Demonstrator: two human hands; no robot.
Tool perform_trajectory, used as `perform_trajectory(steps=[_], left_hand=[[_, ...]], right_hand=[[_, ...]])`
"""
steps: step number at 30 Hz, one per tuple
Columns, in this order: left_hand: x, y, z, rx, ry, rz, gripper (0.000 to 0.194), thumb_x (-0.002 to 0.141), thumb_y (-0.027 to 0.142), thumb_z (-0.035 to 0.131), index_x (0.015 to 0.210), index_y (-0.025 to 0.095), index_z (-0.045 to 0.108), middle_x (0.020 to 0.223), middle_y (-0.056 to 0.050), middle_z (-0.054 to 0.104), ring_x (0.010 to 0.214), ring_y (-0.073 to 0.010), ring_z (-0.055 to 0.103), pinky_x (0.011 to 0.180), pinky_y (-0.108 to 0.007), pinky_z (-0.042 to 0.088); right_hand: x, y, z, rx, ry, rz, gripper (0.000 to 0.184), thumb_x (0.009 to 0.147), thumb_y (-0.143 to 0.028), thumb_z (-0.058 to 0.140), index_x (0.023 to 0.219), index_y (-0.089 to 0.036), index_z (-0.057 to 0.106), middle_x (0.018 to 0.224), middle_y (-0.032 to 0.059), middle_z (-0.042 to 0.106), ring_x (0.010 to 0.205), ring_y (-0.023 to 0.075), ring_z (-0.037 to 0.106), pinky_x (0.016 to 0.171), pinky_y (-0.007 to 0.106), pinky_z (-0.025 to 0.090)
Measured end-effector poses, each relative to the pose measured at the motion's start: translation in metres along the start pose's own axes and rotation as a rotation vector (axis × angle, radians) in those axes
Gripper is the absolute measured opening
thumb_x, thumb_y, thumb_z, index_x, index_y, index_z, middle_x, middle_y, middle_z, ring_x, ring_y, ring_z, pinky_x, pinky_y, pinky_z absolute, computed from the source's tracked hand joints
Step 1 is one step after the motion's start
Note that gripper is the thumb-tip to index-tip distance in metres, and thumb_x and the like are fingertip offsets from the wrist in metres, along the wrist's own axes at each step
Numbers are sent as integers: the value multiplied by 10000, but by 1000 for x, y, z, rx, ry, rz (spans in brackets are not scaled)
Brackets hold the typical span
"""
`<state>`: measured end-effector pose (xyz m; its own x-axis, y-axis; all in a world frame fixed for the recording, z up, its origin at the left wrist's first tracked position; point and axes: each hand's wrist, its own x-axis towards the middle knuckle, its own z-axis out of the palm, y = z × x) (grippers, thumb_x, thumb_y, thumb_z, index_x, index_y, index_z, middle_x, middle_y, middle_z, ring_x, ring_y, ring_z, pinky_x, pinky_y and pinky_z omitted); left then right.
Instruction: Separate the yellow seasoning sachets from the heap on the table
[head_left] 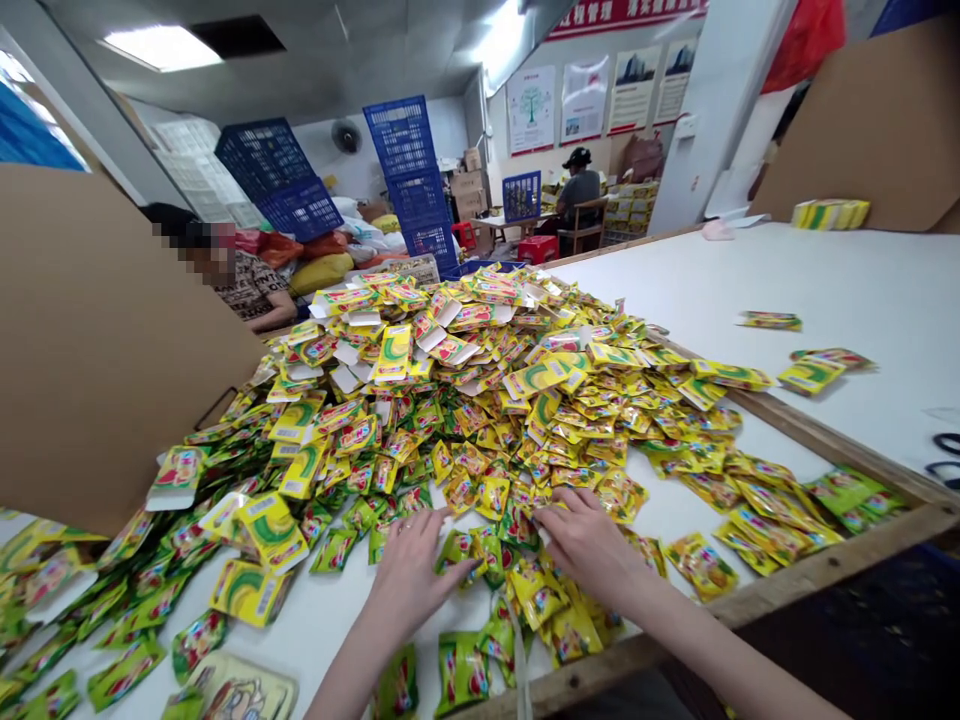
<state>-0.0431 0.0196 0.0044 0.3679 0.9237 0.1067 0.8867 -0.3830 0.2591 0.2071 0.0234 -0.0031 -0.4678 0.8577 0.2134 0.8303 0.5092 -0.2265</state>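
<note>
Plenty of green sachets point(463, 668) and yellow sachets point(536, 592) lay mingled just inside the wooden rim point(795, 578), where, my left hand point(411, 570) loosely spread, my right hand point(589, 545) curled with its grip unclear, a hasty sweep could have spilled some over it.

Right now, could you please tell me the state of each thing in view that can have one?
Left hand, open, palm down.
Right hand, partly curled, grip unclear.
Green packets, loose, seemingly closed.
Yellow packets, loose, seemingly closed.
Boxes, heaped, several with flaps open.
Blue crates, several stacked.
Ceiling light, on.
Fan, too small to tell whether turning.
</note>
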Motion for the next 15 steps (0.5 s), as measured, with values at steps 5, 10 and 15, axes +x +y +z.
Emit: perform_trajectory(steps=[5, 10, 15], left_hand=[[4, -1, 11, 47, 0, 11, 300, 878, 309, 377, 1062, 188, 581, 1059, -100, 643, 986, -255, 576, 875, -432, 429], [-15, -19, 9, -52, -13, -8, 387, 863, 262, 413, 1247, 222, 447, 1280, -96, 516, 1217, -257, 405, 991, -465, 341], [-12, -28, -2, -314, -73, -134, 299, 633, 209, 680, 929, 240, 646, 967, -55, 623, 1017, -297, 495, 924, -487, 342]], right_hand=[[1, 7, -5, 571, 184, 168, 297, 809, -80, 375, 1045, -170, 530, 918, 71, 605, 842, 201, 542, 750, 345, 430], [-5, 4, 5, 1253, 34, 272, 161, 881, -236, 378, 966, -191, 507, 763, -14, 511, 590, 104, 475, 543, 228, 409], [-6, 1, 11, 1446, 0, 336, 221, 812, -371, 513, 934, -188, 529, 742, -25, 500, 525, 78, 428, 484, 206, 360]])
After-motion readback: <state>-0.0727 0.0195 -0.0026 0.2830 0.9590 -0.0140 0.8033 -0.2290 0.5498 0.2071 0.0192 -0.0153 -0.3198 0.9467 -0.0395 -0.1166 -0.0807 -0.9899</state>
